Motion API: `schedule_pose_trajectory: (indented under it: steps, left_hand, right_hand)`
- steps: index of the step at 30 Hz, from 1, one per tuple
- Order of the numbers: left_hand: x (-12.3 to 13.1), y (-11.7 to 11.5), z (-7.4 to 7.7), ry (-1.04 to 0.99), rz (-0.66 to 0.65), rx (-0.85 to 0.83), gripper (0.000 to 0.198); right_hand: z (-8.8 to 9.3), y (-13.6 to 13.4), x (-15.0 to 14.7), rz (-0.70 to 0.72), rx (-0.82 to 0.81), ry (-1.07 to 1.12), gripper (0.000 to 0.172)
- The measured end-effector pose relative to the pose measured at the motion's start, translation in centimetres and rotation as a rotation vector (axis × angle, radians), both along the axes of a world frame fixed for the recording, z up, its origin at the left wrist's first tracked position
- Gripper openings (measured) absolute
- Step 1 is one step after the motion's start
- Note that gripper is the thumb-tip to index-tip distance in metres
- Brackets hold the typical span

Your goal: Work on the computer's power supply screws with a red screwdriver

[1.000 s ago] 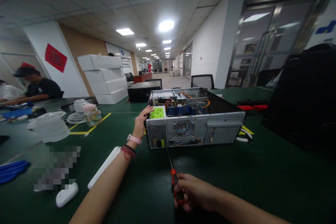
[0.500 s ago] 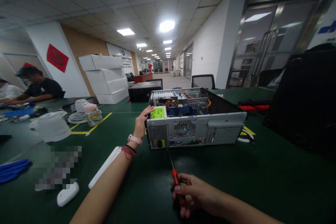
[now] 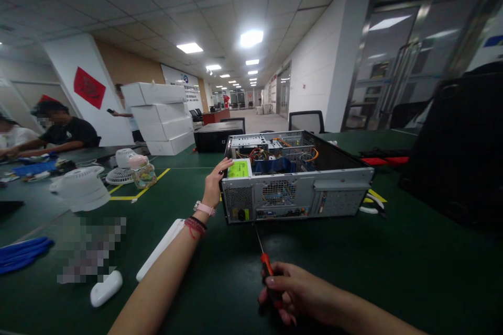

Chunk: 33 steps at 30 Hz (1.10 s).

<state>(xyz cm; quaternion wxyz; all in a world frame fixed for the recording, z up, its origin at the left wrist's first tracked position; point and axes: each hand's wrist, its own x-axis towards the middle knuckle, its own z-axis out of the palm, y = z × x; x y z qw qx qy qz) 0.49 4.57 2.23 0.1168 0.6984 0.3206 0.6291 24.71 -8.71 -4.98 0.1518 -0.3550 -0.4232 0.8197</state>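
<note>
An uncovered desktop computer case (image 3: 291, 180) lies on the green table with its rear panel facing me and its inside showing from above. Its power supply (image 3: 239, 168), with a bright green label, sits in the left corner. My left hand (image 3: 213, 182) grips that left rear corner, fingers over the top edge beside the label. In my right hand (image 3: 285, 290) is a screwdriver (image 3: 266, 264) with a red and black handle, held in closed fingers. Its thin shaft points up to the lower edge of the rear panel; whether the tip touches a screw is too small to tell.
On the left are a white jug-like container (image 3: 80, 188), a small jar (image 3: 142, 171), blue gloves (image 3: 23, 254) and a white oval case (image 3: 106, 289). A large black panel (image 3: 451, 152) stands at the right. White boxes (image 3: 159, 118) are stacked behind; a co-worker (image 3: 65, 128) sits far left.
The view has shifted slightly, so everything sits a little further right. Both hands keep their places on the case and screwdriver. Another person with a raised arm now shows behind the boxes.
</note>
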Motion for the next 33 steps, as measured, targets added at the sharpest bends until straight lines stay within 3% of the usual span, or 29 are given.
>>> schedule_pose_trajectory:
  steps: [8,25,33]
  left_hand:
    - [-0.1,0.1,-0.2,0.018,0.014,0.003,0.042]
    - [0.0,-0.1,0.1,-0.004,-0.002,-0.002,0.041]
    - [0.2,-0.1,0.0,-0.031,-0.003,-0.004,0.041]
  right_hand:
    - [-0.2,-0.4,-0.3,-0.078,0.052,-0.047,0.055]
    - [-0.4,0.2,0.1,0.062,-0.030,0.068,0.057]
    - [0.8,-0.1,0.1,-0.099,-0.035,-0.071,0.043]
